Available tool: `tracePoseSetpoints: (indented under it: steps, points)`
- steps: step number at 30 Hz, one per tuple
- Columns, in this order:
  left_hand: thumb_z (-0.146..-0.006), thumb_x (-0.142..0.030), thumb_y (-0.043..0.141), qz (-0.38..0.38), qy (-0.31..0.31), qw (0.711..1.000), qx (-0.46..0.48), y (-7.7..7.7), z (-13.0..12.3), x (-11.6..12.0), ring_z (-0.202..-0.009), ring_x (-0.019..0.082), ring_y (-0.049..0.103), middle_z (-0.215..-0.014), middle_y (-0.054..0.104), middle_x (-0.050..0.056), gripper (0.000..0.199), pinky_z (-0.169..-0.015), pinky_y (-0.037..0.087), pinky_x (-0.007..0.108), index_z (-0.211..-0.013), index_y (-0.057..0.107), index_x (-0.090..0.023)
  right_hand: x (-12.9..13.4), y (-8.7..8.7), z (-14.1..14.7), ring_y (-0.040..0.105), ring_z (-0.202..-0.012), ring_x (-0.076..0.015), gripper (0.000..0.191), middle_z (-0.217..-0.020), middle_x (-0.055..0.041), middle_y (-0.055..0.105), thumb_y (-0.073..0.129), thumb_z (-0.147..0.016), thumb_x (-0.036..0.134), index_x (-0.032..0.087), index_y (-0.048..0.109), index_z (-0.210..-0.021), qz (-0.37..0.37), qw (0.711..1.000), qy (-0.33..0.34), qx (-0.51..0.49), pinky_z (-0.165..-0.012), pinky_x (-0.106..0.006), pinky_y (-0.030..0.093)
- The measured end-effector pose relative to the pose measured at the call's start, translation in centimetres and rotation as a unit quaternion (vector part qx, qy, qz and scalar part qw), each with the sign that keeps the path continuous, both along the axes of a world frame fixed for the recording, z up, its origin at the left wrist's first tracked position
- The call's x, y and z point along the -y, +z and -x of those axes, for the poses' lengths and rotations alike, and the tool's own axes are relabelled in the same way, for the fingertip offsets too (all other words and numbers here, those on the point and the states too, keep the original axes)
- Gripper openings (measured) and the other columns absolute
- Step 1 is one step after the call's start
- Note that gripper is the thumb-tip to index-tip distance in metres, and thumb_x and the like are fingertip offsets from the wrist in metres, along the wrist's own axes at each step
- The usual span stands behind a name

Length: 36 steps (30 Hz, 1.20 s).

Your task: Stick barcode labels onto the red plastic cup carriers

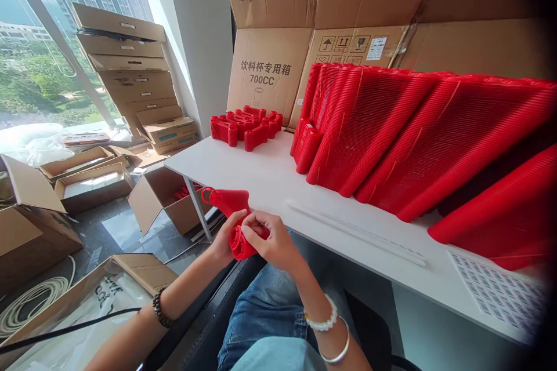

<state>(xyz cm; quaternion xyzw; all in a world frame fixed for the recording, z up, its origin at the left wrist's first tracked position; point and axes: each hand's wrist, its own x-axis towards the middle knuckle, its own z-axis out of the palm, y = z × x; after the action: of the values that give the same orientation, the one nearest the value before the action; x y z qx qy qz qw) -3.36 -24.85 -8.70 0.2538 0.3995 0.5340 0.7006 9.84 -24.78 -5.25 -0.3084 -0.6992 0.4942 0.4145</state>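
Observation:
My left hand is closed around a red plastic piece above my lap, just off the table's front edge. One end of the piece carries a thin ring, and the near end is round with an open, ribbed mouth. My right hand has its thumb and fingers pinched against that near end. Whether anything small sits between those fingertips is hidden. Beyond the hands, several short red pieces of a similar shape are grouped on the white table.
Tall rows of stacked red pieces lean across the table's right side before an upright cardboard sheet. A clear strip and a sticker sheet lie near the front edge. Open cartons and coiled cable occupy the floor leftward.

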Motion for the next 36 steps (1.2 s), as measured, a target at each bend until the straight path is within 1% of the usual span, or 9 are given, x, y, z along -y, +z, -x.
tracePoseSetpoints:
  steps: [7, 10, 14, 17, 21, 26, 31, 33, 36]
  points:
    - [-0.057, -0.029, 0.078, -0.074, 0.001, 0.997, 0.014, 1.7, -2.0, 0.3, -0.056, 0.009, 0.056, -0.065, 0.06, -0.003, 0.031, -0.055, 0.049, 0.02, -0.074, 0.057, -0.016, 1.1, 1.9, -1.6, 0.052, -0.059, -0.0115, 0.02, -0.067, 0.0017, 0.059, 0.061, -0.088, 0.037, 0.02, 0.061, -0.077, 0.057, 0.995, 0.004, -0.085, -0.056, -0.024, 0.042]
    - [-0.064, -0.028, 0.076, -0.073, 0.01, 0.997, 0.018, 2.2, -2.8, 0.2, -0.057, 0.009, 0.055, -0.064, 0.057, -0.003, 0.026, -0.056, 0.049, 0.021, -0.075, 0.055, -0.017, 2.6, 2.0, -1.9, 0.054, -0.062, -0.0135, 0.017, -0.071, -0.001, 0.065, 0.057, -0.093, 0.03, 0.02, 0.065, -0.082, -0.093, 0.995, 0.012, 0.045, -0.06, -0.027, 0.043]
    - [-0.069, -0.024, 0.074, -0.031, 0.066, 0.996, 0.053, 3.5, -2.4, -0.3, -0.07, 0.012, 0.06, -0.07, 0.059, -0.002, 0.022, -0.064, 0.052, 0.023, -0.073, 0.053, -0.019, 4.6, 1.3, -2.3, 0.054, -0.065, -0.0189, 0.022, -0.071, -0.0067, 0.067, 0.05, -0.095, 0.016, 0.016, 0.066, -0.08, -0.419, 0.865, -0.015, 0.275, -0.063, -0.033, 0.04]
    - [-0.073, -0.024, 0.07, 0.035, 0.012, 0.988, 0.148, 4.7, -1.3, -0.5, -0.069, 0.014, 0.061, -0.066, 0.056, -0.001, 0.019, -0.07, 0.054, 0.027, -0.07, 0.051, -0.019, 4.6, 0.6, -3.2, 0.049, -0.06, -0.019, 0.024, -0.065, -0.0056, 0.063, 0.047, -0.091, 0.005, 0.015, 0.065, -0.079, -0.505, 0.796, -0.038, 0.332, -0.058, -0.034, 0.035]
    - [-0.08, -0.023, 0.057, 0.119, -0.063, 0.957, 0.257, 5.8, 0.2, -0.3, -0.062, 0.014, 0.059, -0.066, 0.055, 0.001, 0.01, -0.07, 0.057, 0.031, -0.075, 0.05, -0.019, 3.4, 0.5, -5.2, 0.049, -0.064, -0.0171, 0.019, -0.068, -0.0031, 0.062, 0.049, -0.093, 0.012, 0.017, 0.061, -0.081, -0.454, 0.858, -0.053, 0.234, -0.06, -0.03, 0.039]
    - [-0.083, -0.027, 0.053, 0.081, -0.062, 0.963, 0.247, 6.0, 1.7, -0.1, -0.055, 0.013, 0.056, -0.063, 0.05, -0.001, 0.013, -0.074, 0.059, 0.036, -0.074, 0.047, -0.021, 1.3, 1.5, -6.9, 0.049, -0.061, -0.0142, 0.021, -0.063, 0.0009, 0.055, 0.05, -0.089, 0.019, 0.021, 0.05, -0.068, -0.328, 0.927, -0.085, 0.16, -0.059, -0.027, 0.04]
    - [-0.078, -0.029, 0.064, -0.035, -0.019, 0.998, -0.04, 5.4, 3.1, -4.1, -0.059, 0.012, 0.059, -0.067, 0.054, 0.0, 0.016, -0.062, 0.056, 0.028, -0.076, 0.052, -0.018, -6.7, 2.2, -5.4, 0.056, -0.069, -0.0159, 0.022, -0.072, -0.0024, 0.064, 0.051, -0.093, 0.023, 0.019, 0.059, -0.072, -0.226, 0.913, -0.223, 0.258, -0.066, -0.029, 0.045]
    - [-0.075, -0.023, 0.068, -0.093, 0.045, 0.974, -0.204, 5.6, 3.2, -7.3, -0.052, 0.009, 0.053, -0.062, 0.053, -0.002, 0.018, -0.049, 0.047, 0.021, -0.074, 0.052, -0.017, -10.6, 2.0, -4.2, 0.06, -0.087, -0.021, 0.023, -0.083, -0.0081, 0.067, 0.056, -0.089, 0.017, 0.017, 0.061, -0.067, -0.219, 0.897, -0.253, 0.289, -0.081, -0.036, 0.047]
    - [-0.076, -0.017, 0.068, -0.144, 0.064, 0.945, -0.287, 6.4, 2.8, -12.4, -0.044, 0.007, 0.047, -0.056, 0.05, -0.003, 0.021, -0.045, 0.044, 0.021, -0.066, 0.05, -0.017, -14.7, 1.2, -2.7, 0.058, -0.111, -0.0248, 0.008, -0.108, -0.0098, 0.067, 0.065, -0.087, 0.02, 0.014, 0.066, -0.082, -0.208, 0.882, -0.273, 0.322, -0.098, -0.046, 0.045]
